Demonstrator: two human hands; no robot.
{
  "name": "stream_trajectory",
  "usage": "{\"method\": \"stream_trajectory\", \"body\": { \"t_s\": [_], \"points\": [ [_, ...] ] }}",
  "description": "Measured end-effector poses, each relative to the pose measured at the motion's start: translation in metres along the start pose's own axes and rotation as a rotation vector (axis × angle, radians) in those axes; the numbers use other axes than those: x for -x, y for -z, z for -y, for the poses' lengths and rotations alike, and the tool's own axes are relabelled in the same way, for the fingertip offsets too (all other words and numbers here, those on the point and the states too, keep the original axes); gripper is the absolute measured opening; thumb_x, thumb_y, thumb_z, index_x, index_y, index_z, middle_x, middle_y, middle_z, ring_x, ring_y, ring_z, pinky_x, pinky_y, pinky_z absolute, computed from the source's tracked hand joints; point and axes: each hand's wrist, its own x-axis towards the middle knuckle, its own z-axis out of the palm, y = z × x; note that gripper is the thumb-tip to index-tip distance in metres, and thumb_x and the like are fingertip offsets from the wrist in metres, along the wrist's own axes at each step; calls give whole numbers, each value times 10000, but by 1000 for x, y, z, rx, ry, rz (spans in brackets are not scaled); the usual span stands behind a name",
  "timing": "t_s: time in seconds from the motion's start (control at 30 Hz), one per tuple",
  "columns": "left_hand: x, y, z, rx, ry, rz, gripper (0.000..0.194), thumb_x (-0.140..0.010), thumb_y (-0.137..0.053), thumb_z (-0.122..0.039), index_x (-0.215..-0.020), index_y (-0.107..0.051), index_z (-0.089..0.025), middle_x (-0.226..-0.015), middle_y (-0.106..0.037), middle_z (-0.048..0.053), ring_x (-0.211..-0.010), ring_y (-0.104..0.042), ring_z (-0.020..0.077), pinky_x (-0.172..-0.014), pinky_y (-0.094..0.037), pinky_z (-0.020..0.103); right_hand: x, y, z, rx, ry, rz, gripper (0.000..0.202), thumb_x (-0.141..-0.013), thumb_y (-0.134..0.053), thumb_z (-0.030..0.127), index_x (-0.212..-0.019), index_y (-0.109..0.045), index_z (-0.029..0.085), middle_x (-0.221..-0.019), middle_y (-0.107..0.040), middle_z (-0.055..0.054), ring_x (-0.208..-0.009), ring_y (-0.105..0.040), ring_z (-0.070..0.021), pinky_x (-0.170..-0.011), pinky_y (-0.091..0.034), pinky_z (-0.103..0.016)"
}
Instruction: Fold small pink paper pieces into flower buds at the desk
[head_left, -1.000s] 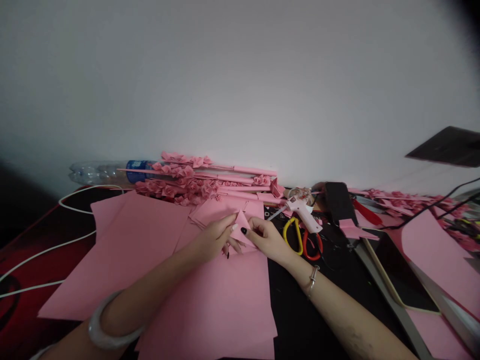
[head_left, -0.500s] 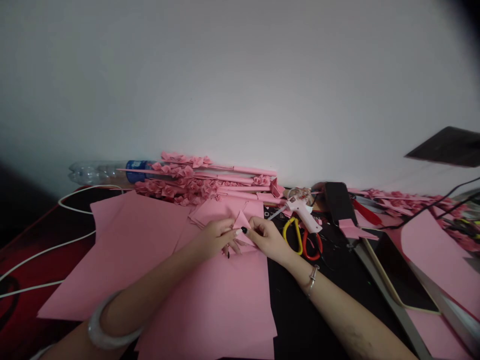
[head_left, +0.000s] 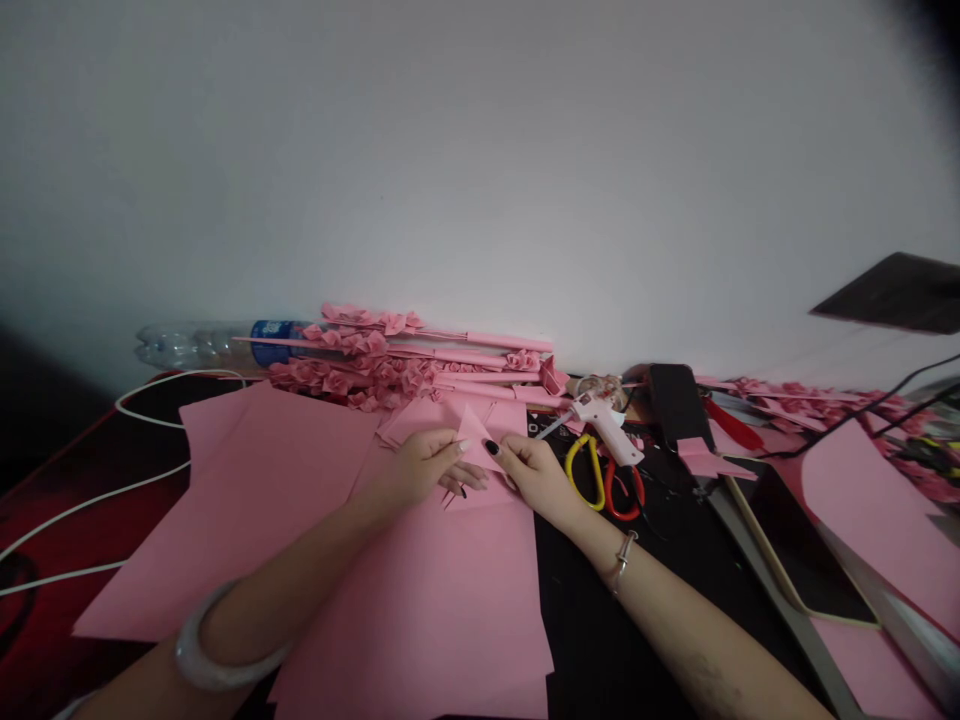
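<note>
A small folded piece of pink paper [head_left: 474, 440] with a pointed top is held up between both hands. My left hand [head_left: 427, 468] pinches its left edge between thumb and fingers, the other fingers reaching beneath it. From the right, my right hand [head_left: 531, 470] grips the same paper, its dark-nailed thumb lying on the front. Both hands are just above a stack of large pink paper sheets [head_left: 450, 610]. The lower part of the folded piece is partly hidden by the fingers.
Pink paper flowers [head_left: 360, 378] lie along the wall beside a plastic bottle [head_left: 195, 345]. Right of the hands are a white glue gun [head_left: 609, 430] and scissors with yellow and red handles [head_left: 585, 475]. A phone [head_left: 802, 545] and more pink sheets [head_left: 885, 520] lie farther right.
My hands have moved slightly apart. The paper's point has shifted a little left and up, and its front face shows more between the thumbs.
</note>
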Motion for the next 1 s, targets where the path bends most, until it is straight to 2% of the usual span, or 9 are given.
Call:
{"method": "stream_trajectory", "body": {
  "t_s": [0.13, 0.27, 0.43, 0.53, 0.7, 0.87, 1.0],
  "points": [
    [-1, 3, 1, -1, -24, -52, 289, -815, -520, -385, -661, -382, -183, -747, -712, 87, -723, -688, 214, -606, -490, 290, -1, 1, 0, 0, 18, -8, 421, -868, -417, 445, -544, -366, 182, -501, -344, 45, -484, -296, -82, -456, -237, -211],
    [-1, 5, 1, -41, -61, -55, 251, -828, -502, -375, -696, -426, -176, -736, -709, 74, -723, -690, 207, -610, -493, 281, -1, 1, -1, 3, 16, 16, 464, -865, -418, 463, -507, -332, 180, -484, -294, 52, -467, -269, -73, -449, -216, -215],
    [4, 2, -4, -192, -30, 37, 233, -824, -496, -346, -683, -468, -163, -687, -703, 73, -675, -690, 203, -570, -492, 274, -2, 2, -2, -110, 6, 90, 360, -822, -509, 449, -619, -385, 179, -533, -336, 61, -475, -294, -67, -451, -242, -197],
    [7, 0, -3, -203, -10, 99, 270, -818, -503, -347, -625, -417, -180, -632, -691, 54, -686, -693, 213, -515, -472, 249, -1, 3, -3, -118, -1, 103, 369, -784, -568, 437, -605, -367, 184, -530, -319, 67, -470, -291, -66, -439, -230, -195],
    [9, 0, 0, -186, 6, 150, 267, -820, -507, -333, -619, -396, -198, -617, -695, 36, -671, -692, 220, -518, -476, 263, -1, 3, -4, -155, 11, 136, 429, -835, -481, 460, -539, -353, 177, -500, -331, 59, -462, -284, -67, -448, -233, -207],
    [9, 0, -1, -234, 18, 185, 242, -829, -488, -315, -633, -420, -190, -616, -693, 43, -649, -690, 202, -499, -478, 248, -2, 2, -6, -208, 3, 100, 359, -791, -562, 432, -616, -372, 183, -540, -312, 71, -478, -258, -67, -448, -215, -200],
    [9, 0, -2, -270, 13, 235, 257, -830, -480, -302, -619, -399, -180, -634, -692, 63, -612, -684, 178, -457, -466, 219, -2, 2, -5, -248, 17, 121, 398, -837, -487, 449, -579, -337, 186, -523, -302, 69, -470, -263, -68, -455, -218, -209]
  ]
}}
